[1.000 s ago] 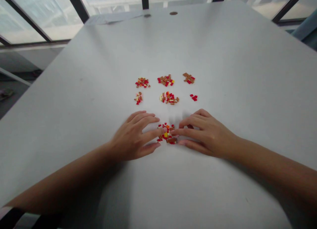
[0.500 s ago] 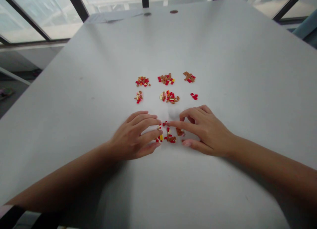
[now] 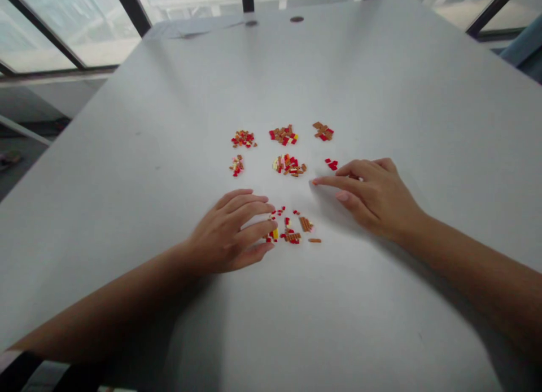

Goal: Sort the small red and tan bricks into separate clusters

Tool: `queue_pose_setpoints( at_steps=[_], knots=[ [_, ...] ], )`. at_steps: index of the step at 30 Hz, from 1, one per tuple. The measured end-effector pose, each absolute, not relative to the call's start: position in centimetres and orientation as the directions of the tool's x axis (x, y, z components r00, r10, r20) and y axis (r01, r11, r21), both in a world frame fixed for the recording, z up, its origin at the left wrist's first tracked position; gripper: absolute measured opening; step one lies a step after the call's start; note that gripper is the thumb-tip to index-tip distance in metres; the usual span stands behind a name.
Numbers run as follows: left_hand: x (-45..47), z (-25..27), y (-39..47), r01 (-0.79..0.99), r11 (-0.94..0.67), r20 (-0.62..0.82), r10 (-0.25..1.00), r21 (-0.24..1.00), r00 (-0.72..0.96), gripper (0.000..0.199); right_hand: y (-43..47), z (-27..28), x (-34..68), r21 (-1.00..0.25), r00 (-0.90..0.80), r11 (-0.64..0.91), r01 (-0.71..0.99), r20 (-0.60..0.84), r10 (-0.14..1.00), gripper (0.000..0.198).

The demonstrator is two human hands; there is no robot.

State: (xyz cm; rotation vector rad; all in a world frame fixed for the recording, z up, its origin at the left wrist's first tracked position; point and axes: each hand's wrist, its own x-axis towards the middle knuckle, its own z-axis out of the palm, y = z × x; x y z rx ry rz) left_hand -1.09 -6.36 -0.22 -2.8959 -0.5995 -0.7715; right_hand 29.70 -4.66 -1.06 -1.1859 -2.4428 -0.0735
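Note:
My left hand (image 3: 237, 231) rests palm down with its fingers spread, the tips at the left side of the nearest group of small building bricks. In that group are a yellow brick (image 3: 275, 234), a brown studded plate (image 3: 305, 224), a long thin brown brick (image 3: 315, 240) and several tiny red bricks. My right hand (image 3: 372, 194) is open, its index finger stretched out and the thumb apart from it. That fingertip is just right of a mixed pile of bricks (image 3: 292, 165) and below a few red bricks (image 3: 332, 165). Whether it touches a small piece I cannot tell.
Farther back on the white table (image 3: 381, 87) lie a red and brown pile (image 3: 243, 139), a brown pile with a yellow brick (image 3: 284, 135) and a group of brown and red plates (image 3: 324, 131). A small mixed pile (image 3: 237, 165) is at the left.
My right hand has moved away from the nearest bricks, up and to the right, uncovering the long brown brick and tiny red ones. My left hand has stayed in place.

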Motion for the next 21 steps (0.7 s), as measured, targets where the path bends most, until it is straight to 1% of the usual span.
queue_pose_setpoints(
  at_steps=[5,8,10,11,13,15,17,19,21],
  knots=[
    [-1.1,-0.3,-6.4,0.399,-0.917,0.498,0.355,0.018,0.791,0.018,-4.4,-1.0,30.0,-0.160,-0.406,0.482,0.862,0.354,0.843,0.059],
    [-1.1,-0.4,-6.4,0.399,-0.917,0.497,0.357,0.023,0.791,0.018,-4.5,-0.9,29.9,-0.134,-0.354,0.426,0.895,0.368,0.860,0.059],
    [-1.1,-0.4,-6.4,0.399,-0.916,0.493,0.359,0.026,0.792,0.019,-4.6,-0.7,29.8,-0.145,-0.340,0.425,0.893,0.401,0.851,0.055],
    [-1.1,-0.4,-6.3,0.402,-0.915,0.491,0.362,0.027,0.792,0.019,-4.8,-0.5,29.7,-0.164,-0.347,0.445,0.880,0.418,0.839,0.052],
    [-1.0,-0.5,-6.3,0.406,-0.913,0.490,0.367,0.028,0.791,0.020,-5.1,-0.2,29.5,-0.212,-0.405,0.539,0.815,0.455,0.793,0.046],
    [-0.9,-0.5,-6.2,0.407,-0.913,0.494,0.368,0.030,0.788,0.022,-5.4,0.2,29.2,-0.238,-0.515,0.669,0.704,0.478,0.712,0.041],
    [-0.8,-0.4,-6.1,0.405,-0.914,0.499,0.366,0.032,0.785,0.023,-5.7,0.5,28.9,-0.237,-0.625,0.781,0.578,0.487,0.610,0.040],
    [-0.8,-0.3,-6.0,0.405,-0.914,0.500,0.367,0.035,0.784,0.022,-5.9,0.7,28.5,-0.236,-0.702,0.847,0.477,0.476,0.529,0.039],
    [-0.7,-0.2,-5.9,0.408,-0.912,0.497,0.372,0.038,0.784,0.021,-6.0,0.7,28.2,-0.245,-0.745,0.880,0.407,0.468,0.475,0.039]
  ],
)
